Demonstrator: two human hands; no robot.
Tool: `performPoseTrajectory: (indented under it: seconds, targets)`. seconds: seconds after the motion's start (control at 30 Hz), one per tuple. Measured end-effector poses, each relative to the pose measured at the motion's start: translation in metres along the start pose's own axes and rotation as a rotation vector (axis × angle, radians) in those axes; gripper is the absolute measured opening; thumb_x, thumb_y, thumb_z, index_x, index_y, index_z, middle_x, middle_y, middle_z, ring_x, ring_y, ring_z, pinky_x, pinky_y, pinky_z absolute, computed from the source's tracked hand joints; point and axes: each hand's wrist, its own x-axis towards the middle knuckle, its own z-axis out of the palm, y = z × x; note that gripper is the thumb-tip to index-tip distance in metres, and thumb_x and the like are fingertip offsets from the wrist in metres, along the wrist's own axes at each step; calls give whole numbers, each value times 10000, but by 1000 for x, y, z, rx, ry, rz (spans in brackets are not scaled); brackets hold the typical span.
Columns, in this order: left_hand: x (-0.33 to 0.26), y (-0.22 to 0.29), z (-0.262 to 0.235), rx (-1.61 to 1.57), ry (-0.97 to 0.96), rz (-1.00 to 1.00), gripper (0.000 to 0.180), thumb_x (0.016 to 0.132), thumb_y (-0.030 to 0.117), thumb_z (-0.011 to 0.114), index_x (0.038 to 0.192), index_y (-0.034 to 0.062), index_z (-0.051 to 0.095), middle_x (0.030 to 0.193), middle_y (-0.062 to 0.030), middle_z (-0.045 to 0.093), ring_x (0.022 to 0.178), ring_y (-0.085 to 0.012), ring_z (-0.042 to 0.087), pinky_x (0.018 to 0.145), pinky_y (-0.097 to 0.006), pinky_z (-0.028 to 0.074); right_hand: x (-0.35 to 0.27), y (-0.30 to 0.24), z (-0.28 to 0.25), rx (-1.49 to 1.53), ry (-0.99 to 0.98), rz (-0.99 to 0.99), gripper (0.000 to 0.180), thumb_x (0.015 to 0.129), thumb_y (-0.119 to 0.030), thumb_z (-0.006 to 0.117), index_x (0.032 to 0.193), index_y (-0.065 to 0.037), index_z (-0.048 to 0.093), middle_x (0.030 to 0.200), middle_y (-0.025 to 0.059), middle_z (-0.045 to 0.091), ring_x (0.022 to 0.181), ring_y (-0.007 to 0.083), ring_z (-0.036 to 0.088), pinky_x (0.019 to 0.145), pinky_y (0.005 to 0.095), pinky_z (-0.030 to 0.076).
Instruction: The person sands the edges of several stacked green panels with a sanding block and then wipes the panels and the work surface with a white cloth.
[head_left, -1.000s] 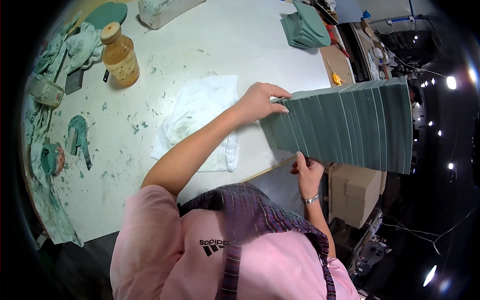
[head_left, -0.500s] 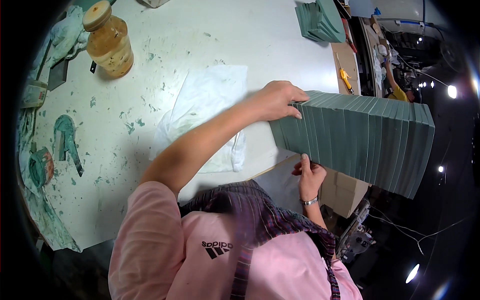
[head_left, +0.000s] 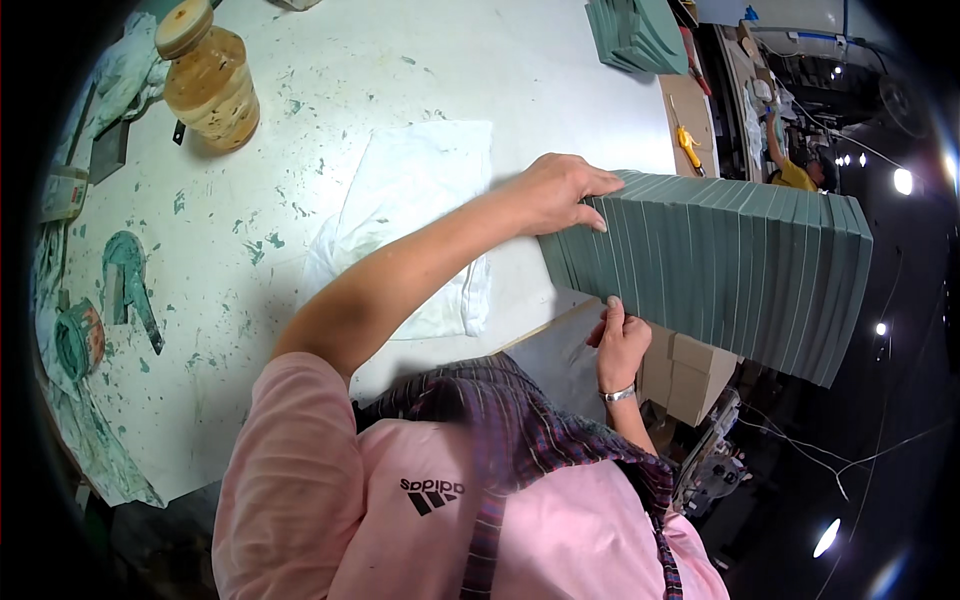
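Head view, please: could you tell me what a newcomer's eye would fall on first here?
First, the large fanned stack of thin grey-green cards at centre right, held out past the table edge between the left hand on its top edge and the right hand beneath. Next, the amber glass jar with a tan lid at upper left on the paint-flecked white table, and the crumpled white cloth beside the left forearm.
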Motion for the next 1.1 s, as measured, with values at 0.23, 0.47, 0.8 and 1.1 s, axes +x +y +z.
performPoseTrajectory:
  seconds: [0.23, 0.47, 0.8, 1.1]
  targets:
    - [0, 4, -2, 6, -23, -24, 575, 744, 226, 766, 1268, 50, 605, 1236, -126, 635, 1074, -295, 596, 941, -374, 479, 4, 1, -4, -102, -48, -29, 514, 985, -320, 557, 628, 47, 601, 442, 75, 542, 387, 130, 531, 400, 268, 408]
    - [6, 17, -9, -9, 15, 4, 587, 744, 242, 772, 1274, 55, 602, 1244, -132, 627, 1104, -304, 579, 953, -386, 465, -3, 0, -18, 171, -118, 73, 435, 974, -272, 577, 692, 58, 609, 527, 83, 580, 430, 127, 542, 423, 260, 419]
    - [53, 75, -16, -160, 195, 306, 583, 727, 283, 790, 1238, 53, 629, 1196, -125, 656, 1052, -298, 609, 925, -369, 480, -15, -25, -70, 363, 320, -284, 365, 995, -218, 552, 714, 14, 532, 576, 64, 532, 483, 132, 517, 465, 271, 439]
    - [32, 57, -49, -48, 298, 178, 469, 789, 239, 756, 1216, 73, 653, 1200, -141, 657, 1111, -278, 622, 975, -352, 480, -17, -22, -80, 318, 315, -337, 377, 994, -163, 532, 660, 12, 537, 545, 65, 551, 470, 121, 517, 450, 254, 421]
